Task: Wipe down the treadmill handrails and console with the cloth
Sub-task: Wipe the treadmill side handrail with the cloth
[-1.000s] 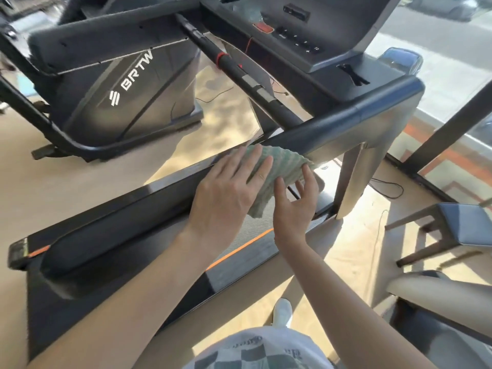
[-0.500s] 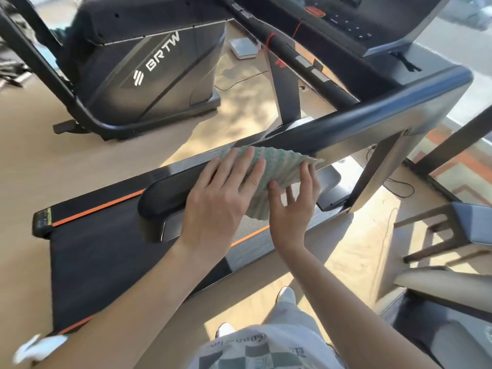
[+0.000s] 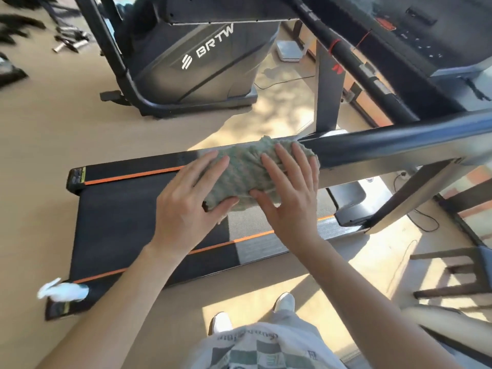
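While both hands lie flat on the green cloth (image 3: 245, 171), I read the step in hand as the wipe of the near handrail (image 3: 399, 147), with the cloth draped over the rail's free end and hanging a little below it. I have the left hand (image 3: 186, 209) released, its fingers straight and spread across the cloth's left part and its thumb against the lower hem; I see no curl or pinch. I have the right hand (image 3: 290, 206) likewise released, fingers straight and pressing the cloth's right part down onto the rail, touching the left hand's thumb area or just beside it. From the cloth rightward, the rail shows bare and dark to where it meets its upright. I judge the task to be at an early or middle stage: the console (image 3: 431, 41) at upper right and the far handrail (image 3: 343, 53) each stand well apart from the cloth. For the next move I would need steady downward pressure and a stroke along the rail towards the console, the cloth folded round the bar so that its underside is covered too. I would guard against the loose hem slipping off the rounded end onto the belt (image 3: 127, 222) below
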`<state>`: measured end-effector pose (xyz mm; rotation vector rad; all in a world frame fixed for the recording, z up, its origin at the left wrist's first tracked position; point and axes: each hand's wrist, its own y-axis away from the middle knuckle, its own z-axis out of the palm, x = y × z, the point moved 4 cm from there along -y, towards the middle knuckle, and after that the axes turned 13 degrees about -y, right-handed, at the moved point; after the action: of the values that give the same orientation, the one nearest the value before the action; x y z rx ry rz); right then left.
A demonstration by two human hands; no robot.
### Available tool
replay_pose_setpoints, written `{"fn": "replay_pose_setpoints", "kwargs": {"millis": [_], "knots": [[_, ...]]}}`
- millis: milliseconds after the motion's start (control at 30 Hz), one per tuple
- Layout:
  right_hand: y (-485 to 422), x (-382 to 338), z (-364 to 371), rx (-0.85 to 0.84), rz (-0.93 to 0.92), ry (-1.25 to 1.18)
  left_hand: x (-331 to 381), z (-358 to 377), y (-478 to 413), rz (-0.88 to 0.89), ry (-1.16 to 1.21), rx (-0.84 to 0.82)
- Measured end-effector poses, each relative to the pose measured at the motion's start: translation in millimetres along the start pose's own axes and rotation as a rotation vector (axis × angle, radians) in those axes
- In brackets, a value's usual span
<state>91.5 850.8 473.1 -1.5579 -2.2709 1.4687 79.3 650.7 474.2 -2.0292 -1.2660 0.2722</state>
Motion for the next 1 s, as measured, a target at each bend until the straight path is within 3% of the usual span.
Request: {"fn": "replay_pose_setpoints", "kwargs": {"millis": [267, 467, 567, 667, 800, 900, 1000], "knots": [[-9.7, -31.3, 22.0, -0.156, -0.173, 0.065, -18.3, 9.3, 53.3, -0.377, 0.292, 0.054], [19.0, -41.9, 44.5, -0.105, -0.29, 0.125, -18.5, 19.8, 84.5, -0.604, 0.412, 0.011], [40.3, -32.4, 42.3, -0.065, -0.312, 0.105, -9.9, 18.4, 89.8, -0.719, 0.582, -0.082], [61.4, -24.0, 33.8, -0.062, -0.152, -0.078, 4.4, 13.4, 89.5, -0.891, 0.843, -0.122], [75.0, -21.8, 25.2, 0.066, 0.324, -0.391, 14.4, 18.4, 87.4, -1.172, 1.162, -0.115], [75.3, -37.5, 26.3, 0.049, 0.57, -0.617, 19.0, 23.9, 87.0, -1.28, 1.257, -0.137], [75.8, -48.8, 24.4, 0.015, 0.775, -0.66, 19.8, 28.6, 85.2, -1.351, 1.22, -0.203]]}}
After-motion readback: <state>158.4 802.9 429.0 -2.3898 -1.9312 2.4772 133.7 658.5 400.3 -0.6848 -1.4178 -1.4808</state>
